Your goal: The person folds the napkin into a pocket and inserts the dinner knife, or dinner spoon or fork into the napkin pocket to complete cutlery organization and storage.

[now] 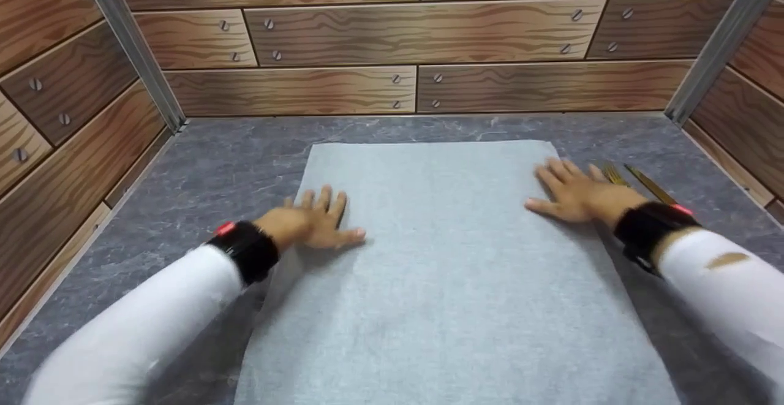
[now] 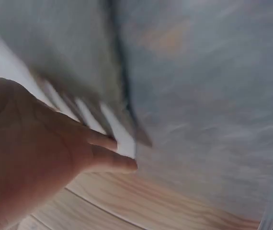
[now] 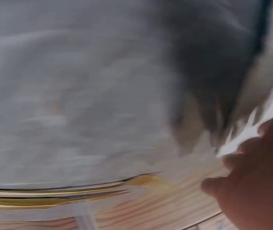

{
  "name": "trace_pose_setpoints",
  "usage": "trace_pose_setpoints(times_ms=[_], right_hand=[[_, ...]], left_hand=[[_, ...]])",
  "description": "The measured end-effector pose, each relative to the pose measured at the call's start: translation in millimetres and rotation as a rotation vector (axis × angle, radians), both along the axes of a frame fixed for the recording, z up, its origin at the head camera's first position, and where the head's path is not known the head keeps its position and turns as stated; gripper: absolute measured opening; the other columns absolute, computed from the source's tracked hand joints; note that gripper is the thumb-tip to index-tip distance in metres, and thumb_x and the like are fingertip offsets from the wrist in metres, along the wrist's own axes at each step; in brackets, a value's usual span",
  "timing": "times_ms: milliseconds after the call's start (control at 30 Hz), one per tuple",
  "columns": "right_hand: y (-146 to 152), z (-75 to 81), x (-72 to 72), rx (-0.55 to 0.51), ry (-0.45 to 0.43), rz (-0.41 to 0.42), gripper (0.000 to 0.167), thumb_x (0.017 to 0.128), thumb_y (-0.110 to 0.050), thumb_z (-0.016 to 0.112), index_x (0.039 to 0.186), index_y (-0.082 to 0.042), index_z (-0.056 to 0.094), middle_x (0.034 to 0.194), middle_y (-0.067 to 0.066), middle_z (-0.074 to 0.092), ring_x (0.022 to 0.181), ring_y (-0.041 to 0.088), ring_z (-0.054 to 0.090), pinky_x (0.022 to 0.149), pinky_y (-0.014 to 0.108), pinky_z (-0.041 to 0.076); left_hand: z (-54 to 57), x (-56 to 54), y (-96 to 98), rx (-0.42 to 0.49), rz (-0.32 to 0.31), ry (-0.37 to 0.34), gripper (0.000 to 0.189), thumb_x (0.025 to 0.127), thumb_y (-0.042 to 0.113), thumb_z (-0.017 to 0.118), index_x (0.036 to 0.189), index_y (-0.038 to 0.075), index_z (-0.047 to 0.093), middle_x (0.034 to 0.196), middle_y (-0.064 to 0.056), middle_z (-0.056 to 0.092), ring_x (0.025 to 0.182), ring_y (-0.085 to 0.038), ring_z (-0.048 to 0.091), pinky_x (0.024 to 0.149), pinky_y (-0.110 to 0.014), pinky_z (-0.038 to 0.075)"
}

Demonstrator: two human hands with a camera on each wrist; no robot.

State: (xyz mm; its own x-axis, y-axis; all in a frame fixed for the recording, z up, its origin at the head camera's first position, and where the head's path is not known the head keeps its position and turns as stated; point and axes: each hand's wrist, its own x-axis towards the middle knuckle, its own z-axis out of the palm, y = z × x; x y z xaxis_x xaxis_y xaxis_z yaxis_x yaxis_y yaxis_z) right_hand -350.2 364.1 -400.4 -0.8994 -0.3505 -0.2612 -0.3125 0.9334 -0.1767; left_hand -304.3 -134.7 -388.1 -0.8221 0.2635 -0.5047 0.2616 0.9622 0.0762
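A pale grey-blue cloth (image 1: 453, 270) lies flat and fairly smooth on the dark marbled tabletop (image 1: 226, 166). Over its left edge my left hand (image 1: 315, 224) spreads its fingers, palm down and close above the fabric, casting a shadow on it. My right hand (image 1: 569, 193) is palm down at the upper right edge, its fingers also spread. Just beyond the right hand lies a gold fork (image 1: 614, 174), partly covered by it in the head view. A gold knife (image 1: 650, 184) is beside the fork, its near end hidden behind the wristband. Neither hand holds anything.
Wood-patterned panels (image 1: 416, 34) enclose the table at the back and sides. Grey metal posts (image 1: 131, 43) stand at the two back corners. In the blurred right wrist view, gold cutlery (image 3: 55, 199) shows near the lower left.
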Motion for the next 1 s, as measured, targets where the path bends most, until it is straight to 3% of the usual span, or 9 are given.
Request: trace_pose_setpoints(times_ms=[167, 233, 333, 467, 533, 600, 733, 867, 1000], right_hand=[[-47.7, 3.1, -26.1, -0.129, -0.027, 0.061, 0.106, 0.117, -0.07, 0.051, 0.185, 0.001, 0.011, 0.19, 0.042, 0.003, 0.178, 0.066, 0.003, 0.141, 0.087, 0.004], [-53.7, -7.2, -40.6, -0.147, -0.088, 0.045, 0.119, 0.113, -0.082, 0.048, 0.185, 0.003, 0.006, 0.19, 0.042, -0.003, 0.177, 0.067, -0.003, 0.143, 0.084, 0.001], [-39.0, -22.8, -54.9, -0.114, -0.14, -0.007, 0.147, 0.097, -0.106, 0.039, 0.183, 0.008, 0.003, 0.188, 0.045, -0.008, 0.175, 0.071, -0.01, 0.143, 0.083, -0.004], [6.4, -46.9, -77.9, -0.086, -0.137, -0.041, 0.159, 0.088, -0.114, 0.035, 0.182, 0.011, 0.004, 0.184, 0.051, -0.011, 0.17, 0.078, -0.014, 0.141, 0.086, -0.007], [18.8, -51.3, -89.9, -0.091, -0.099, -0.029, 0.142, 0.101, -0.101, 0.043, 0.18, 0.014, 0.012, 0.183, 0.054, -0.001, 0.171, 0.079, -0.004, 0.142, 0.086, 0.001], [20.9, -49.0, -100.4, -0.1, -0.048, -0.02, 0.123, 0.109, -0.085, 0.051, 0.176, 0.016, 0.028, 0.18, 0.054, 0.021, 0.171, 0.075, 0.017, 0.142, 0.083, 0.016], [2.8, -16.0, -89.5, -0.138, 0.035, -0.006, 0.067, 0.109, -0.042, 0.067, 0.142, 0.015, 0.06, 0.146, 0.045, 0.063, 0.139, 0.063, 0.059, 0.125, 0.07, 0.048], [-20.3, 23.9, -59.4, -0.185, -0.028, -0.018, 0.034, 0.097, -0.018, 0.072, 0.116, 0.009, 0.064, 0.116, 0.03, 0.065, 0.107, 0.044, 0.059, 0.1, 0.052, 0.052], [-33.7, 37.4, -48.2, -0.21, -0.039, -0.031, 0.02, 0.088, -0.003, 0.078, 0.102, 0.004, 0.066, 0.093, 0.011, 0.065, 0.087, 0.026, 0.057, 0.083, 0.035, 0.047]], left_hand=[[12.8, -35.7, 23.1, 0.048, -0.006, 0.001, 0.095, 0.123, 0.065, 0.032, 0.188, 0.005, -0.004, 0.198, -0.023, -0.007, 0.186, -0.048, -0.003, 0.151, -0.07, 0.005], [20.5, -41.5, 27.8, 0.044, -0.004, -0.02, 0.088, 0.125, 0.055, 0.032, 0.187, 0.001, -0.002, 0.197, -0.025, -0.006, 0.185, -0.049, -0.003, 0.152, -0.065, 0.005], [25.8, -40.3, 21.1, 0.043, 0.026, -0.049, 0.082, 0.126, 0.042, 0.034, 0.185, -0.003, 0.001, 0.197, -0.026, -0.005, 0.185, -0.051, -0.003, 0.152, -0.063, 0.003], [12.1, -49.9, -3.3, 0.044, 0.105, -0.053, 0.086, 0.123, 0.045, 0.035, 0.185, -0.004, 0.002, 0.197, -0.025, -0.005, 0.185, -0.052, -0.003, 0.152, -0.067, 0.005], [-4.1, -74.0, -16.9, 0.054, 0.136, -0.018, 0.083, 0.122, 0.045, 0.035, 0.184, -0.007, 0.014, 0.196, -0.029, 0.006, 0.184, -0.052, 0.009, 0.151, -0.068, 0.014], [-26.9, -110.6, -29.4, 0.059, 0.156, 0.073, 0.075, 0.118, 0.039, 0.039, 0.176, -0.008, 0.038, 0.19, -0.032, 0.03, 0.178, -0.052, 0.032, 0.146, -0.069, 0.031], [-62.1, -178.6, -44.1, 0.101, 0.116, 0.247, 0.045, 0.106, 0.024, 0.059, 0.14, -0.003, 0.072, 0.153, -0.029, 0.072, 0.145, -0.045, 0.07, 0.123, -0.064, 0.06], [-76.2, -211.1, -51.7, 0.186, 0.02, 0.301, 0.029, 0.092, 0.015, 0.072, 0.117, 0.007, 0.083, 0.129, -0.018, 0.084, 0.123, -0.035, 0.077, 0.11, -0.053, 0.067], [-85.8, -226.7, -60.5, 0.223, -0.026, 0.345, 0.016, 0.085, 0.013, 0.078, 0.094, 0.02, 0.09, 0.109, -0.006, 0.087, 0.108, -0.031, 0.078, 0.101, -0.049, 0.068]])
